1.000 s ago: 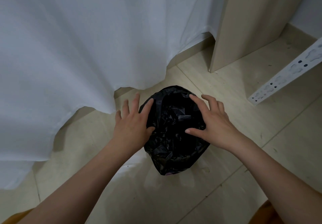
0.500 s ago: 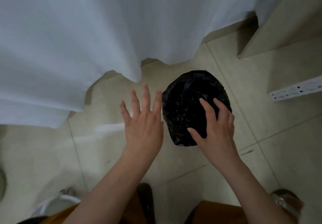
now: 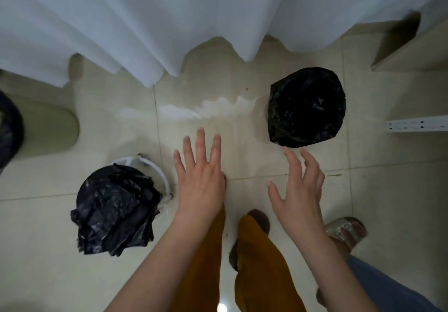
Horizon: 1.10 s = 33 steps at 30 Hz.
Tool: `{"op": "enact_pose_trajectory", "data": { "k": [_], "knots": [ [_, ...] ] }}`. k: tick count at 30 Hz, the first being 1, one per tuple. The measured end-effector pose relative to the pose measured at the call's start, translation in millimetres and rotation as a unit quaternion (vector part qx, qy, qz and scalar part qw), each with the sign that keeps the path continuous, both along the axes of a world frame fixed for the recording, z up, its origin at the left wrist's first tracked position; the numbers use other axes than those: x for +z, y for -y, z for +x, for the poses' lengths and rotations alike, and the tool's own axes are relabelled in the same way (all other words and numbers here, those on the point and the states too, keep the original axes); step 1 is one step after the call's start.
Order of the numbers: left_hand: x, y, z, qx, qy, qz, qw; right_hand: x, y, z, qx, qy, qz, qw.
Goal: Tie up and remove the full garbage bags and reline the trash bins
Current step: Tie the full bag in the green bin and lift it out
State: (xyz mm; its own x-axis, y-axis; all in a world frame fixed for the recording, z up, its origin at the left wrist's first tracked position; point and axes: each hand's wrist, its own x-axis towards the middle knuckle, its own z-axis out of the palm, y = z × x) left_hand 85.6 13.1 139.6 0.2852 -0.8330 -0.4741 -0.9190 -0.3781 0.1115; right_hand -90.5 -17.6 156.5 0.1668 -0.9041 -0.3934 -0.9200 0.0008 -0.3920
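head view, standing over a tiled floor (image 3: 242,214). relined trash bin (image 3: 306,108), black liner fitted over its rim, sits far right. left hand (image 3: 200,178) and right hand (image 3: 299,188) hover released, fingers spread, grasping nothing. full garbage bag (image 3: 114,208), bunched, lies near left beside a white bin rim (image 3: 155,166). judged step: relining done here; next move calls for grasping the bag's neck to carry it off.

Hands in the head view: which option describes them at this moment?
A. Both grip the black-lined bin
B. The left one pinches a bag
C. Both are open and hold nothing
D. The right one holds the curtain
C: the left hand and right hand hover with spread fingers, apart from the black-lined bin.
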Motion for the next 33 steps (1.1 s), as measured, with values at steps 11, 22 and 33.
{"op": "enact_pose_trajectory", "data": {
  "k": [11,22,33],
  "knots": [
    [107.1,-146.5,59.1,0.184,0.01,-0.001,0.983,102.5,-84.6,88.5,0.197,-0.002,0.022,0.98],
    [147.4,-294.9,221.0,0.303,0.014,-0.033,0.952,138.5,-185.9,240.9,0.261,-0.024,0.003,0.965],
    [173.3,-434.0,459.2,0.221,0.045,-0.021,0.974,138.4,-323.2,485.7,0.218,0.026,0.019,0.975]
  ]
}}
